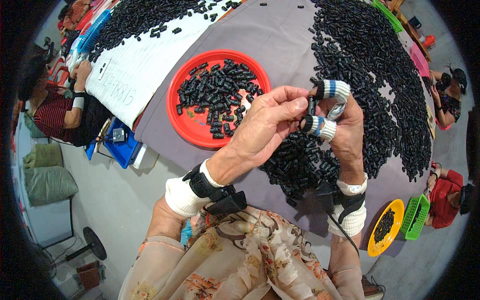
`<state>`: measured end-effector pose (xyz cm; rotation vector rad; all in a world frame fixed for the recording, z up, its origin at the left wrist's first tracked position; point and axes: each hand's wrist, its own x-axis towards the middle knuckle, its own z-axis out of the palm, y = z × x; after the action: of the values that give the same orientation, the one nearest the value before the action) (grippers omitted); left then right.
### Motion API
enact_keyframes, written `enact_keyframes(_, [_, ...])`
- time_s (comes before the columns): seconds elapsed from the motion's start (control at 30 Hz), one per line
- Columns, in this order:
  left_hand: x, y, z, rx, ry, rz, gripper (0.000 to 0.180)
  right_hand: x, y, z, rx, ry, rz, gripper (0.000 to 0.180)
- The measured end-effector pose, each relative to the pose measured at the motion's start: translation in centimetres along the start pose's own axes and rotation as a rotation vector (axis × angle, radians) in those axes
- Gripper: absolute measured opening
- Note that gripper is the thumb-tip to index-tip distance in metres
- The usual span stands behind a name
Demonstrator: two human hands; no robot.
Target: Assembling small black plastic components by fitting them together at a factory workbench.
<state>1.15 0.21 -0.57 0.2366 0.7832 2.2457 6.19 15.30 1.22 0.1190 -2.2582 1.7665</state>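
Observation:
Both hands meet in front of me over the table. My left hand (pixel 265 125) is closed in a pinch, thumb against fingers, on a small black cylindrical plastic piece (pixel 312 106). From the other side, my right hand (pixel 347 132) grips the same piece between thumb and forefinger. Knitted white finger covers with blue and black stripes (pixel 336 90) wrap those two right fingers. Left of my hands sits a round red tray (pixel 182 125) with many similar black pieces (pixel 220 87) in it. A large heap of black pieces (pixel 360 65) spreads beneath and beyond my right hand.
Grey cloth (pixel 165 120) covers the table. A yellow plate (pixel 397 210) and a green basket (pixel 419 225) stand at the lower right. Another person (pixel 60 105) works at the left by a second black heap (pixel 135 20); others sit along the right side (pixel 445 195).

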Motion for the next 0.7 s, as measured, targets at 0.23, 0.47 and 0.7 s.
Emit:
enact_keyframes(0.23, [0.0,-0.1,0.1,-0.090,-0.025,-0.022,0.021,-0.3,0.0,0.4,0.088,0.006,0.021,0.049])
enact_keyframes(0.47, [0.0,0.2,-0.4,-0.140,-0.094,-0.050,0.030,0.1,-1.9,-0.3,-0.136,0.040,0.085,0.049])
enact_keyframes(0.7, [-0.2,0.5,-0.5,-0.062,-0.083,-0.030,0.025,0.9,-2.3,-0.7,-0.222,-0.152,0.186,0.037])
